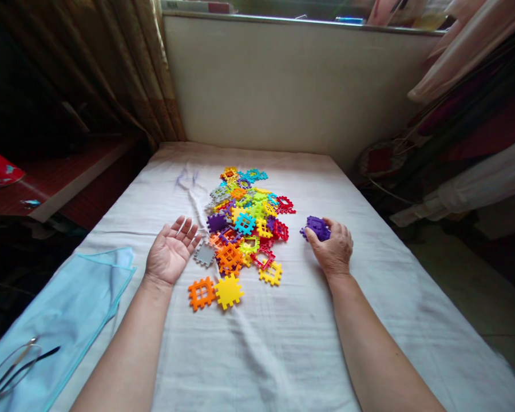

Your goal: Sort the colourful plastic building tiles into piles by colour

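Purple pieces [316, 228] are gripped between thumb and fingers of the right hand [335, 247], right of the mixed pile [240, 220], inside the table's [283, 355] right edge. Left hand [171, 254]: palm up, fingers slightly parted, nothing held, beside the pile. Pieces judged light, stiff, fairly slick; best pinched by opposite notched rims, as teeth may snag. More room is judged to lie toward the right edge; the left edge is narrowed by blue cloth [81, 297], with glasses [15, 372] near the corner.

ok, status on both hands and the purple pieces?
Right hand gripping purple pieces. Left hand open, palm up, empty. Mixed-colour pile between the hands.
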Tool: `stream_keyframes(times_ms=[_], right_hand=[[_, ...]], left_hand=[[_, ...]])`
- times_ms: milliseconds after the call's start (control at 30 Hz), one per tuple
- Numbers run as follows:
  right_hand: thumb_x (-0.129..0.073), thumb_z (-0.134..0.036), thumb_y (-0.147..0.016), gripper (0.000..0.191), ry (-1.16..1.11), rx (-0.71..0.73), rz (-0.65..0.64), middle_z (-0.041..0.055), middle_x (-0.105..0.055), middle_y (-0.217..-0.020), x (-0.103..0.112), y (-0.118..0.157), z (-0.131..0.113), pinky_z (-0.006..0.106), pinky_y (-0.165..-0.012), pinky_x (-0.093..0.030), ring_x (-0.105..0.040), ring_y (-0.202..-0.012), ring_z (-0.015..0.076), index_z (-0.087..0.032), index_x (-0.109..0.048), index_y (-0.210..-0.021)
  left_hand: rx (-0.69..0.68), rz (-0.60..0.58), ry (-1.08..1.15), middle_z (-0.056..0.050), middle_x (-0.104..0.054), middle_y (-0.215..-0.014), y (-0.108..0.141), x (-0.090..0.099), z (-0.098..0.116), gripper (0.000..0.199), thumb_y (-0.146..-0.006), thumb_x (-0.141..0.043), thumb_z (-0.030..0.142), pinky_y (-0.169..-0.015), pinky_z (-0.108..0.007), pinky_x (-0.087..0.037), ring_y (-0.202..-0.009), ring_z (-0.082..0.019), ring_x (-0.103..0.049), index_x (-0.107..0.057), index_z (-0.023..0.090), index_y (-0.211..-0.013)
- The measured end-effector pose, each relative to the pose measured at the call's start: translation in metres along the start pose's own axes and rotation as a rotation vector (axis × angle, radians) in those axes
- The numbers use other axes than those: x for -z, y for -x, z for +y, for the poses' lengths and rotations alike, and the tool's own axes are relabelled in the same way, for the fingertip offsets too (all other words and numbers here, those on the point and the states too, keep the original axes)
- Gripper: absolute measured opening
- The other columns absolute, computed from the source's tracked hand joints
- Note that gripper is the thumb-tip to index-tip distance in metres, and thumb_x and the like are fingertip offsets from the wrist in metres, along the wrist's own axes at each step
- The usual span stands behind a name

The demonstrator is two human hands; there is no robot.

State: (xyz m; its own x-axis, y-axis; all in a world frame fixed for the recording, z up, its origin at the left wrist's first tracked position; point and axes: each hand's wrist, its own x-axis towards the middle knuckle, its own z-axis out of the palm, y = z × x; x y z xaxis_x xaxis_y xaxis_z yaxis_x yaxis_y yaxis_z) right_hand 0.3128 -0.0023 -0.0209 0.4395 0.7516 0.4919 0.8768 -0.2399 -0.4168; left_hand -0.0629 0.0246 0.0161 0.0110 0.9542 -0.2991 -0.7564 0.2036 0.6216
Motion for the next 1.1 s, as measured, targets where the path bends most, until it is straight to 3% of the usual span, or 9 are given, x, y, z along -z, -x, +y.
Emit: stream_keyframes(times_ms=[233,433,533,667,800,900,1100], right_hand=[[-0.057,-0.049,-0.080,0.045,0.048,-0.172,-0.080,0.0121,-0.062,-0.111,-0.002,-0.005,0.014,0.044,-0.093,-0.040,-0.053,-0.107,0.0299,-0.021,-0.064,-0.113],[-0.058,-0.047,-0.080,0.045,0.076,-0.186,-0.136,0.0123,-0.062,-0.116,0.000,-0.005,0.012,0.046,-0.095,-0.040,-0.052,-0.111,0.0305,-0.021,-0.064,-0.117],[-0.057,-0.044,-0.081,0.043,0.059,-0.138,-0.079,0.0132,-0.059,-0.122,0.003,-0.004,0.007,0.048,-0.096,-0.039,-0.051,-0.114,0.0312,-0.020,-0.064,-0.117],[-0.053,-0.034,-0.085,0.032,-0.020,0.059,-0.024,0.0123,-0.059,-0.122,0.011,0.005,-0.022,0.046,-0.098,-0.037,-0.051,-0.114,0.0297,-0.022,-0.067,-0.111],[-0.052,-0.028,-0.087,0.022,-0.178,0.415,-0.129,0.0067,-0.065,-0.112,0.015,0.031,-0.068,0.041,-0.099,-0.038,-0.054,-0.109,0.0243,-0.027,-0.073,-0.096],[-0.055,-0.023,-0.085,0.021,-0.243,0.670,-0.211,0.0031,-0.066,-0.117,0.014,0.052,-0.094,0.040,-0.101,-0.038,-0.053,-0.113,0.0233,-0.031,-0.074,-0.091],[-0.057,-0.018,-0.085,0.025,-0.212,0.781,-0.331,0.0035,-0.062,-0.130,0.012,0.069,-0.108,0.045,-0.099,-0.038,-0.048,-0.124,0.0260,-0.032,-0.074,-0.096]], left_hand=[[-0.005,-0.006,-0.033,-0.008,-0.073,-0.104,0.001,-0.002,-0.002,0.024,-0.093,-0.051,0.031,-0.089,-0.040,-0.056,-0.098,-0.020,-0.069,-0.066,0.018,-0.105],[-0.006,-0.002,-0.088,-0.009,-0.073,-0.106,0.002,-0.004,-0.006,0.023,-0.093,-0.050,0.029,-0.089,-0.038,-0.056,-0.097,-0.019,-0.070,-0.066,0.017,-0.105],[-0.011,-0.005,-0.097,-0.009,-0.072,-0.108,0.001,-0.003,-0.006,0.023,-0.092,-0.052,0.029,-0.092,-0.039,-0.055,-0.098,-0.019,-0.069,-0.066,0.017,-0.106],[-0.008,-0.001,-0.081,-0.008,-0.072,-0.108,0.001,-0.003,-0.005,0.023,-0.092,-0.051,0.029,-0.093,-0.041,-0.054,-0.098,-0.019,-0.069,-0.066,0.018,-0.105],[-0.004,0.009,-0.053,-0.008,-0.073,-0.105,0.001,-0.004,-0.004,0.024,-0.094,-0.047,0.029,-0.092,-0.041,-0.055,-0.097,-0.019,-0.069,-0.066,0.018,-0.104],[-0.005,0.008,-0.043,-0.008,-0.073,-0.104,0.001,-0.003,-0.004,0.024,-0.094,-0.047,0.029,-0.092,-0.041,-0.055,-0.097,-0.019,-0.069,-0.066,0.018,-0.103],[0.001,0.010,-0.035,-0.009,-0.072,-0.106,-0.001,-0.002,-0.004,0.026,-0.095,-0.045,0.029,-0.094,-0.042,-0.054,-0.100,-0.020,-0.069,-0.067,0.017,-0.104]])
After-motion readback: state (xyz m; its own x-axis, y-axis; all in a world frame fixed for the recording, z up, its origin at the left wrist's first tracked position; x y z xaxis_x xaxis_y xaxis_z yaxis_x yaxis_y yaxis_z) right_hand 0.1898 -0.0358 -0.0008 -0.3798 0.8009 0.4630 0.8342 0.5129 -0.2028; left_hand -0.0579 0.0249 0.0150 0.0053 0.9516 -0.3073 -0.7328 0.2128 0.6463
